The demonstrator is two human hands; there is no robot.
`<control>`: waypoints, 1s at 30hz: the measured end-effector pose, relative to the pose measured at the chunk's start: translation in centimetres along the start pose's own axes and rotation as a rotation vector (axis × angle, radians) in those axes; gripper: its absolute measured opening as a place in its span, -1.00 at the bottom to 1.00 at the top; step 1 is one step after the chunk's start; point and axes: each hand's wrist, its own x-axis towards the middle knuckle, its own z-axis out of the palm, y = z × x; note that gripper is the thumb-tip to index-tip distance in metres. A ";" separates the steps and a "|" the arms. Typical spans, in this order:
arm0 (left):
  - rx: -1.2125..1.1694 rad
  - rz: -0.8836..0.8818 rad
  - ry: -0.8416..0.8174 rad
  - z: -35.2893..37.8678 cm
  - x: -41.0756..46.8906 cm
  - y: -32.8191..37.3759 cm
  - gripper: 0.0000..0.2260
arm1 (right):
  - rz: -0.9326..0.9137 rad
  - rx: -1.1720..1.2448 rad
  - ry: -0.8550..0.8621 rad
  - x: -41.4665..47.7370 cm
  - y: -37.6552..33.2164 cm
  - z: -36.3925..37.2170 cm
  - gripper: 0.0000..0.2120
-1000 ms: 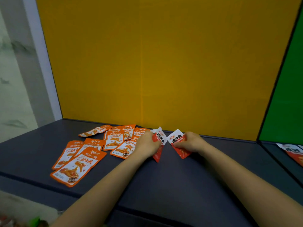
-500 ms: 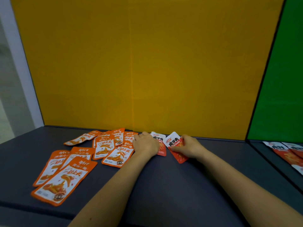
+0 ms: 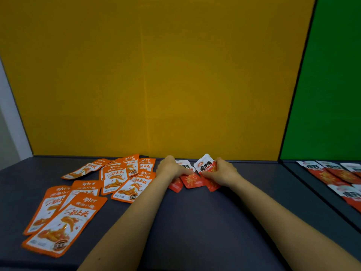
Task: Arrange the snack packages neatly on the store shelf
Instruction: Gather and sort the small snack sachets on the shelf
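**Chinese print on two kinds of snack packet**

The flat orange-and-white foil snack packets (image 3: pixel 64 222) carry white "劲仔" across the top band. "深海小鱼" sits just below it, and slanted orange "一秒上头" runs over the fish picture. Their round bottom seal is too small to read. The red-and-white foil snack packets (image 3: pixel 205 166) show three bold black characters, seemingly "魔芋爽", under an unreadable red oval logo. Similar black characters, blurred, head the red-and-white packets in the right-hand bay (image 3: pixel 320 173).
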 end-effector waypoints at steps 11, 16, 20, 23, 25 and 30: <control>-0.578 0.003 -0.299 -0.7 -1.2 0.0 -0.67 | 0.036 0.501 0.087 -3.8 1.3 -3.0 -0.81; -0.810 -0.019 -0.450 -0.3 -4.3 2.0 -0.91 | 0.038 0.672 0.103 -6.7 3.9 -5.3 -0.85; -0.906 0.009 -0.496 1.5 -7.7 5.2 -0.87 | 0.042 0.696 0.152 -8.8 6.9 -8.7 -0.94; -0.942 0.003 -0.518 3.8 -10.4 7.9 -0.89 | 0.036 0.643 0.186 -10.2 9.9 -11.8 -0.97; -0.975 -0.009 -0.523 5.4 -12.0 9.6 -0.91 | 0.029 0.613 0.183 -11.4 12.1 -14.0 -0.98; -1.019 -0.026 -0.481 10.0 -16.2 13.7 -0.92 | 0.019 0.597 0.125 -15.2 19.6 -19.9 -0.83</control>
